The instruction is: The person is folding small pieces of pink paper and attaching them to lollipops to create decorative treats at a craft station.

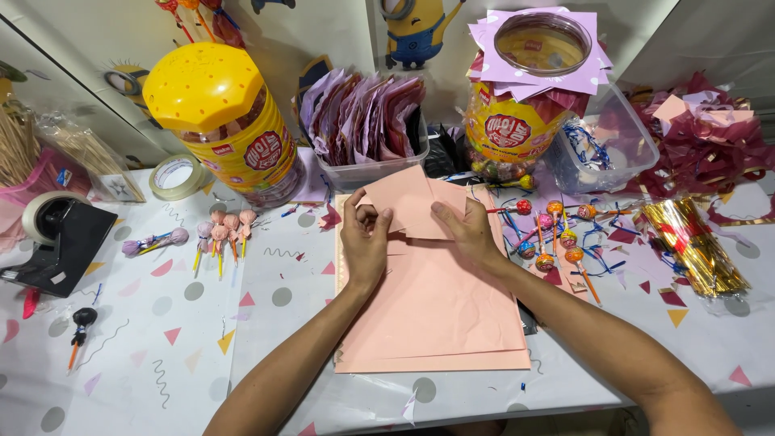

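Pinching small pink paper square (412,202) between left hand (365,238) and right hand (468,230) at centre frame, better creased squarely over pink sheet stack (436,315).

Both bare forearms reach forward and converge toward the middle. The left hand (365,239) is curled, thumb and fingers pinched in a closed grip. The right hand (466,232) lies palm down, fingers bent, thumb pointing toward the left.
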